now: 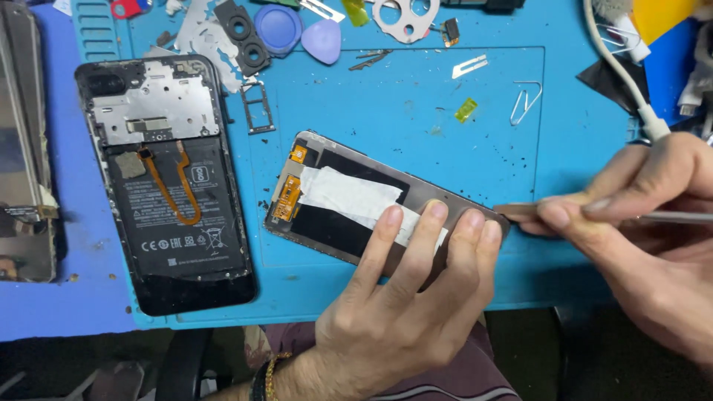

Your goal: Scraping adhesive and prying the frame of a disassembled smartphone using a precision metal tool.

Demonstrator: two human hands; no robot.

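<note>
The left hand presses flat, fingers spread, on the screen panel, which lies slanted on the blue mat. The right hand grips a thin metal tool whose tip meets the panel's right end.

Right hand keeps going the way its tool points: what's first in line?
Likely the screen panel: the right hand aims its metal tool leftward at the panel's right edge, beside the left hand fingertips. Contact unclear.

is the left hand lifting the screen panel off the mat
No, the left hand presses the screen panel flat on the blue mat.
</note>
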